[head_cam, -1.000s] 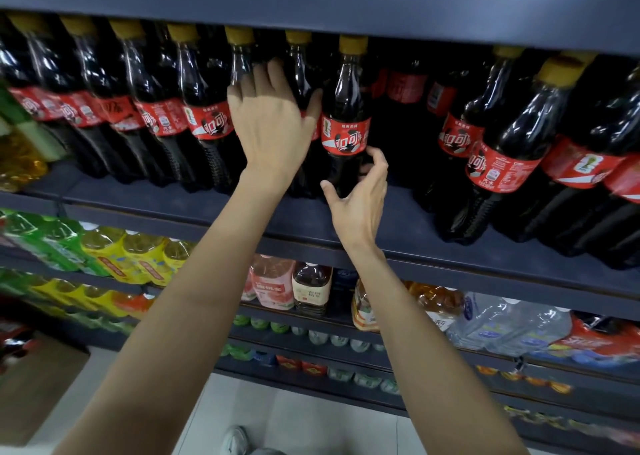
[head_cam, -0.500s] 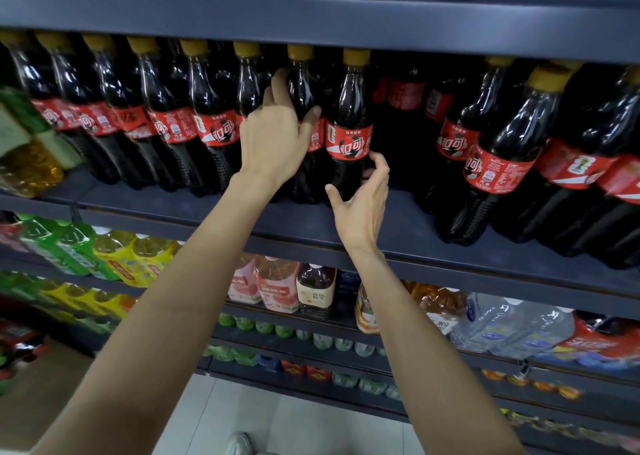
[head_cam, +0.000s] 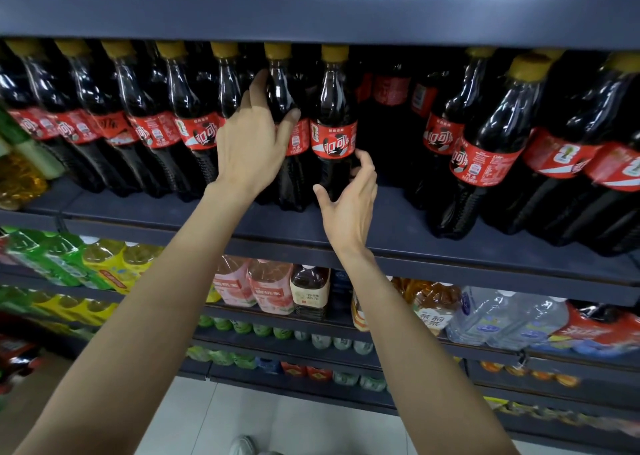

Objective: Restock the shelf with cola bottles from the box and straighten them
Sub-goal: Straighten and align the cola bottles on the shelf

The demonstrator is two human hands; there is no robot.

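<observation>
The upright dark plastic cola bottle with red label and yellow cap (head_cam: 333,125) stands at the grey metal shelf's (head_cam: 381,243) front, immediately left of the half-curled, empty right hand (head_cam: 349,205), while the left hand (head_cam: 254,139) grips its neighbouring bottle (head_cam: 282,108).

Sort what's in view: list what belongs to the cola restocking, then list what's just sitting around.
In the job:
- cola bottles on the shelf
- front cola bottle next to the gap
- left hand, gripping a bottle
- right hand, open by the front bottle

Just there:
- pink drinks
- green bottles
- water bottles
</observation>
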